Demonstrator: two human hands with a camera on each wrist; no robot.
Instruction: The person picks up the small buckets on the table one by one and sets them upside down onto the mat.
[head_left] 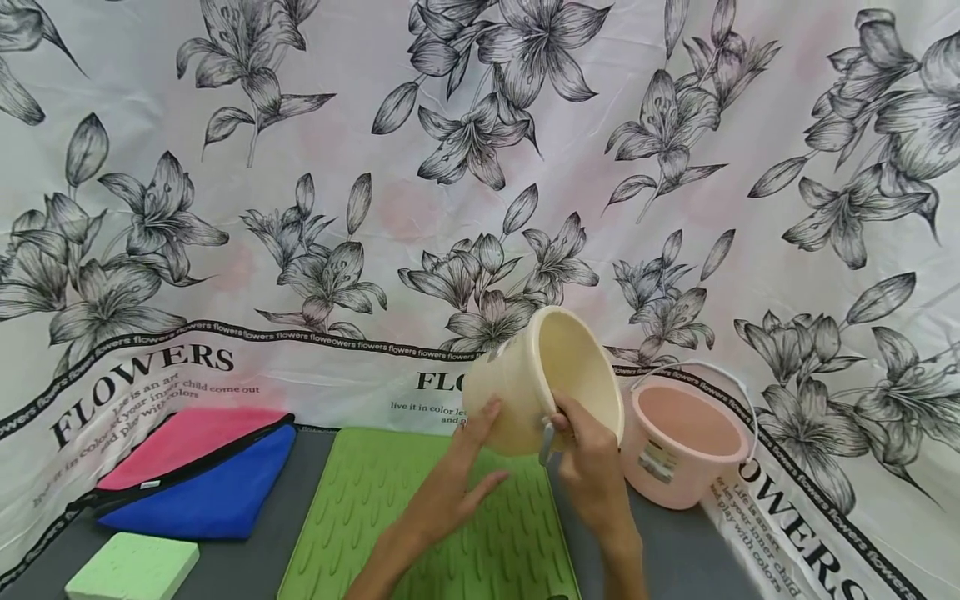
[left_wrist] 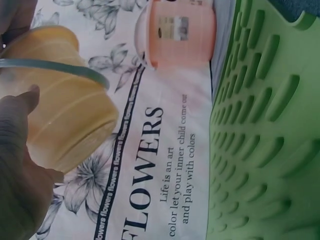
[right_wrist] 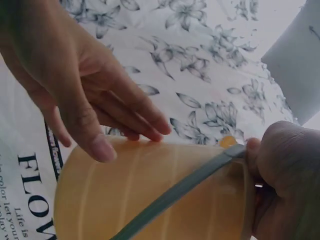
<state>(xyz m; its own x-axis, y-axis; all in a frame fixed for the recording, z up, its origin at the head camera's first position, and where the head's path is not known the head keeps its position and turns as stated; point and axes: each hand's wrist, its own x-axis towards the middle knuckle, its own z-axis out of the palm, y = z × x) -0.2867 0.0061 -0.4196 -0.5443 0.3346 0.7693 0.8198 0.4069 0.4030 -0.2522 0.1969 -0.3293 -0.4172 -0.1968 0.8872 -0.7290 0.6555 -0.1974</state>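
Observation:
A cream bucket [head_left: 506, 408] is held up tilted on its side above the green ridged mat [head_left: 510, 533], its mouth facing right. My right hand [head_left: 597, 467] grips the rim, thumb inside the mouth. The fingers of my left hand [head_left: 450, 492] are mostly straight and touch the bucket's side near its base. In the right wrist view, the left fingertips lie against the wall of the bucket [right_wrist: 135, 195], and a grey handle [right_wrist: 170, 195] slants across it. The left wrist view shows the ribbed outside of the bucket [left_wrist: 75, 120]. The bucket's inner bottom is hidden.
A pink bucket [head_left: 678, 479] with a raised handle stands on the grey table [head_left: 667, 550] at right. On the left lie a pink-and-blue zip pouch [head_left: 217, 483] and a pale green block [head_left: 131, 567]. A flower-printed cloth [head_left: 315, 142] hangs behind.

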